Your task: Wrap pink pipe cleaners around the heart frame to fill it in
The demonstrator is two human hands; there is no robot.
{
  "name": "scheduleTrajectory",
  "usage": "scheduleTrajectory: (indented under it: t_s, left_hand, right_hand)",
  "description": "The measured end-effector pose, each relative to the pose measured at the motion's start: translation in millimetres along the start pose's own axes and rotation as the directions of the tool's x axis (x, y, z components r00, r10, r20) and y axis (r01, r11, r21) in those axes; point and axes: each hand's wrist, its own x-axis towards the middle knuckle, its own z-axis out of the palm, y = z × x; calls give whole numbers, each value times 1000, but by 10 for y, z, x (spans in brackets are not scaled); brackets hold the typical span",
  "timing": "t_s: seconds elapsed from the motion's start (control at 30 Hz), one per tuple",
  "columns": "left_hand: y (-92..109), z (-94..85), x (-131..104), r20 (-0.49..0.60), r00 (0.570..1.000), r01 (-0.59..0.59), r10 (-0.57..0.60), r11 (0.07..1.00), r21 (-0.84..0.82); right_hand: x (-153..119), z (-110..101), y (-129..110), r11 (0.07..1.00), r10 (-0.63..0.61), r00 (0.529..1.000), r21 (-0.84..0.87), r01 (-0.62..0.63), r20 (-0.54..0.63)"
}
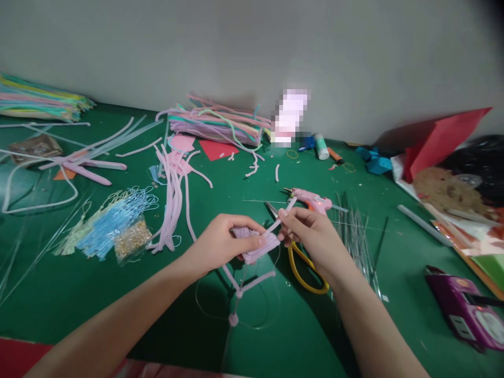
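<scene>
My left hand (220, 244) is closed on a small block of lilac pipe cleaner (262, 251) wound in close rows, thumb on top. Between the thumb and fingers of my right hand (305, 228) is a pale lilac pipe cleaner end (280, 219), which slants up from the block. Under the block hangs or lies a lilac pipe cleaner piece with two arms (255, 282) and a small lilac ball (233, 319); a thin clear line loops around them. Yellow-handled scissors (309, 278) lie beside my right hand, partly covered by it. A pink glue gun (311, 198) rests just beyond.
Loose lilac pipe cleaners (170, 210), blue tassels (112, 220) and a bag of gold beads (132, 239) lie left. Bundled pipe cleaners (216, 126) sit by the wall. Thin wires (358, 241) and a purple device (466, 310) are on the right.
</scene>
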Motion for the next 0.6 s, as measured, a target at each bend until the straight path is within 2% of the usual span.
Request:
scheduleTrajectory:
  t_s: [0.13,0.27,0.4,0.6]
  left_hand:
    - [27,-10,-12,-7,1000,9,-9,1000,9]
    - [63,-32,-13,38,996,83,-79,991,-106]
    - [47,-68,3,99,984,167,-147,957,-237]
    - [-40,-89,5,168,975,195,-145,922,-334]
  right_hand:
    - [14,1,19,998,30,1000,51,-31,7]
    - [14,-3,19,999,7,1000,45,-6,-17]
    - [11,-12,10,998,-54,994,-18,53,-90]
    - [-15,-39,3,989,-106,983,-117,88,-152]
